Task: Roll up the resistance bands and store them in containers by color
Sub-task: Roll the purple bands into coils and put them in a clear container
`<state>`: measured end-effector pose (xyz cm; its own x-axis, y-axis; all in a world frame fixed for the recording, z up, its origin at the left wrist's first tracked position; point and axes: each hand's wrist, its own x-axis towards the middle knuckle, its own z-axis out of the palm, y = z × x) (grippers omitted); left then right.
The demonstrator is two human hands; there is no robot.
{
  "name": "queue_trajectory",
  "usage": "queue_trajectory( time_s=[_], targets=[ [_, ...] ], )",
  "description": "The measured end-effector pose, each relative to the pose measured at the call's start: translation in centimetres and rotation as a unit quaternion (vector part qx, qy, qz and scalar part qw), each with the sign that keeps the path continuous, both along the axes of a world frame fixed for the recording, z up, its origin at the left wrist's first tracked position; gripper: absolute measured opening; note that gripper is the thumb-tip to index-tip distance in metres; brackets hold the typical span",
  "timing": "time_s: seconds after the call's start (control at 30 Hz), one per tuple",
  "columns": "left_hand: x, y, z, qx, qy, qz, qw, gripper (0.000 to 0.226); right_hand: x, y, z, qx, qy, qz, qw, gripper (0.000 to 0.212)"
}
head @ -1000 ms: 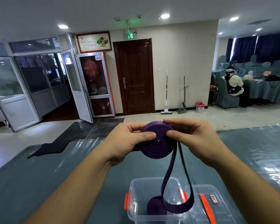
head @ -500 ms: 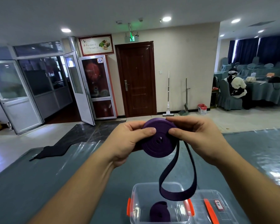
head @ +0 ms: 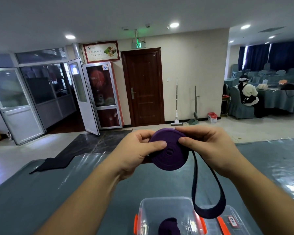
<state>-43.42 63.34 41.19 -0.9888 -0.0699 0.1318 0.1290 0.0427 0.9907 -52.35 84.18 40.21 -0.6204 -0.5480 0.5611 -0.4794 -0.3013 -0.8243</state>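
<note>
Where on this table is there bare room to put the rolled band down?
The table is bare left of the clear box, under the left hand, out to the black cloth. It is also bare far right, beyond the right hand. It is crowded near the bottom: the box, the purple roll in it, and the lid.

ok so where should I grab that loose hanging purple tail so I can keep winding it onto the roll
Pinch the hanging loop high up, just below where it leaves the purple roll, coming from the right with the right hand. It hangs slack and flat there, while the left hand grips the coil's face.
</note>
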Motion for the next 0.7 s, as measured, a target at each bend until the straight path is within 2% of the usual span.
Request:
queue_trajectory(
  time_s=[0.07,0.13,0.2,0.3,0.5,0.7],
  targets=[
    [0.1,0.0,0.5,-0.071,-0.014,-0.011,0.997,0.032,-0.1,0.1,0.3,0.056,0.032,-0.007,0.998,0.033],
    [0.1,-0.2,0.9,-0.095,-0.014,-0.018,0.995,0.030,0.0,0.1,0.4,0.056,0.020,0.005,0.998,0.032],
    [0.1,-0.3,1.0,-0.055,-0.009,-0.023,0.998,0.033,0.2,0.1,0.4,0.005,-0.029,0.026,0.999,0.032],
    [0.2,-0.2,0.6,0.005,-0.003,-0.022,1.000,0.039,0.4,0.1,0.0,-0.036,-0.048,0.028,0.998,0.031],
    [0.4,0.5,1.0,-0.093,0.002,-0.003,0.996,0.022,0.9,0.4,0.6,0.050,-0.005,0.020,0.999,0.030],
    [0.9,0.6,1.4,-0.034,0.005,-0.002,0.999,0.030,1.2,0.3,0.3,0.003,-0.041,0.007,0.999,0.032]
  ],
)
